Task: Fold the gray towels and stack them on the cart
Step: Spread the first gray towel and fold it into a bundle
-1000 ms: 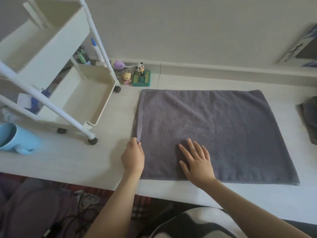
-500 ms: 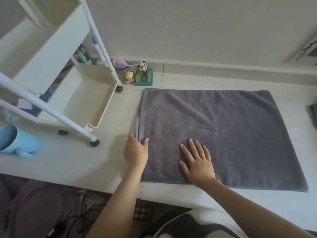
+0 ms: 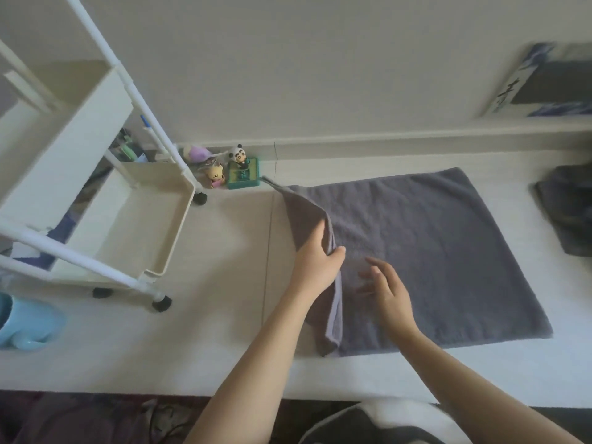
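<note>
A gray towel [image 3: 442, 248] lies spread on the white table, its left edge lifted off the surface. My left hand [image 3: 315, 257] grips that raised left edge and holds it above the towel. Just to the right, my right hand [image 3: 386, 285] hovers over the towel with fingers spread, holding nothing. The white cart [image 3: 166, 248] stands on wheels to the left, with its lower tray bare. A second dark gray towel [image 3: 567, 213] lies bunched at the right edge of the table.
Small figurines, a panda on a green base [image 3: 242, 173] and others, sit by the wall behind the towel. A light blue mug [image 3: 22, 325] lies at the far left. The table's front edge [image 3: 160, 384] runs below my arms.
My left hand has taken hold of the towel's left edge and lifted it up and to the right. My right hand has come off the towel surface.
</note>
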Tool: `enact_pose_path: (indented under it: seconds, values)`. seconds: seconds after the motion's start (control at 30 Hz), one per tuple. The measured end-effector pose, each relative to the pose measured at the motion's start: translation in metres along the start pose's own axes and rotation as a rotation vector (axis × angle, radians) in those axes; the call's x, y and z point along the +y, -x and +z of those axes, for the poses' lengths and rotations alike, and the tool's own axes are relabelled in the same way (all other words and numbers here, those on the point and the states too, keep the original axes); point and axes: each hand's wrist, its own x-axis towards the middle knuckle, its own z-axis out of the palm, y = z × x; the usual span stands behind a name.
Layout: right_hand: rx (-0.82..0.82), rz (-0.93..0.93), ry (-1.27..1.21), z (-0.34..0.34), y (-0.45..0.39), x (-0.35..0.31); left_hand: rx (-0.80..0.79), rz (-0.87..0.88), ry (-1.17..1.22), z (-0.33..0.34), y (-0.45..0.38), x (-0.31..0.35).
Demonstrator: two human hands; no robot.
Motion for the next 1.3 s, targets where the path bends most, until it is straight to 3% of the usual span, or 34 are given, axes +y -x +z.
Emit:
enact_pose_path:
  seconds: [0.1, 0.23, 0.33, 0.4, 0.47, 0.67, 0.9, 1.03, 1.17, 1.3]
  values:
    - [0.114, 0.15, -0.204, -0.028, -0.001, -0.009, -0.143, 0.071, 0.041, 0.048, -0.005, 0.024]
    - [0.072, 0.384, -0.193, -0.055, 0.0, -0.007, -0.348, -0.065, 0.088, 0.095, -0.006, 0.018]
    - [0.007, 0.37, 0.183, -0.062, -0.002, 0.006, -0.23, -0.027, -0.09, 0.102, -0.01, -0.001]
    - [-0.041, 0.297, 0.454, -0.061, -0.003, 0.017, -0.08, 0.074, -0.337, 0.099, -0.015, -0.015]
    - [-0.037, 0.28, 0.565, -0.061, -0.004, 0.022, -0.036, 0.154, -0.626, 0.094, -0.02, -0.027]
    - [0.035, 0.243, 0.91, -0.118, -0.016, 0.032, -0.146, 0.327, -0.977, 0.101, -0.012, -0.016]
    - [0.239, 0.188, 1.246, -0.195, -0.045, 0.049, -0.48, 0.429, -0.907, 0.149, 0.006, 0.028]
    - [0.222, 0.132, 1.216, -0.212, -0.053, 0.061, -0.191, 0.566, -0.714, 0.161, -0.01, 0.018]
    - [0.278, 0.133, 1.186, -0.225, -0.055, 0.067, -0.088, 0.375, -0.904, 0.146, -0.043, 0.007]
    - [0.25, 0.175, 1.186, -0.238, -0.058, 0.068, -0.064, 0.366, -0.951, 0.126, -0.062, -0.013]
